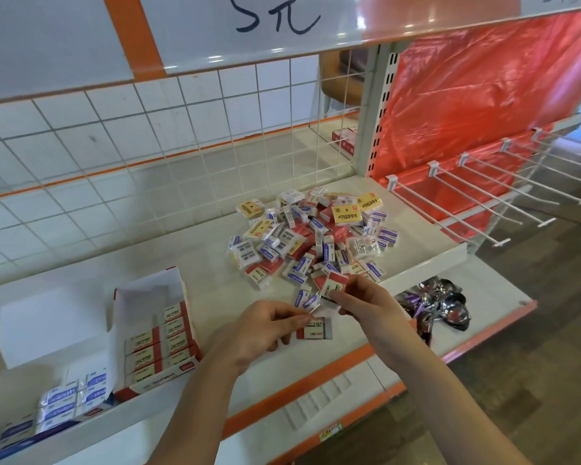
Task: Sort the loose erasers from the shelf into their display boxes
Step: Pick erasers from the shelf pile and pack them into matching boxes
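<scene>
Red-and-white paper-sleeved 2B eraser sits pinched in the left hand just above the white metal shelf. Beside it, the right hand grips another red-and-white sleeved eraser at the near edge of the heap of loose wrapped erasers. Farther left stands the open red-and-white cardboard display box, partly filled with matching erasers, next to a blue-and-white eraser box.

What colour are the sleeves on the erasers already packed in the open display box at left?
Red and cream sleeves marked 2B, on the erasers in the display box; head view.
</scene>
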